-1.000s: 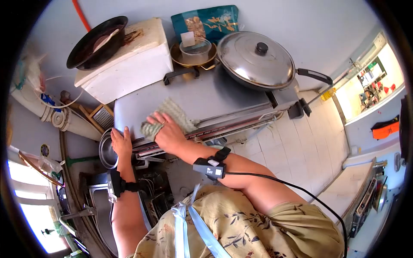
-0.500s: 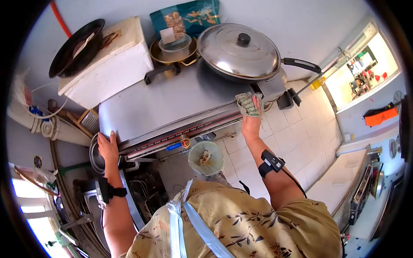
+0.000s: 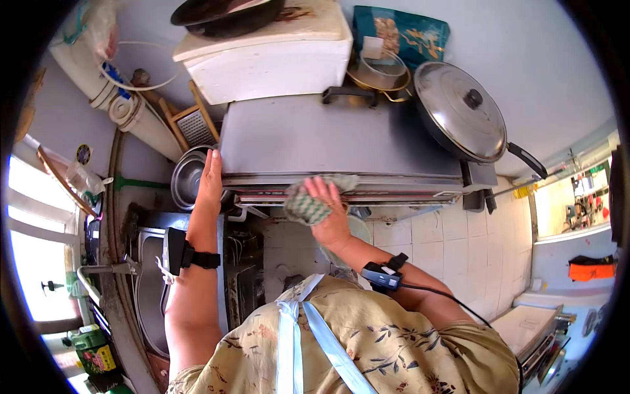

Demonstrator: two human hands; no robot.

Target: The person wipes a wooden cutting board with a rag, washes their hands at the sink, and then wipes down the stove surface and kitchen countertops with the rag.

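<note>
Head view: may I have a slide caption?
Right hand on a cloth at the front edge of the counter, left hand by its left corner.

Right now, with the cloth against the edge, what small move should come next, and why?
Probably slide the right hand and checked cloth leftward along the front edge of the metal worktop, stopping short of the left hand. The cloth already sits at that edge, and a stretch of it shows between the two hands.
</note>
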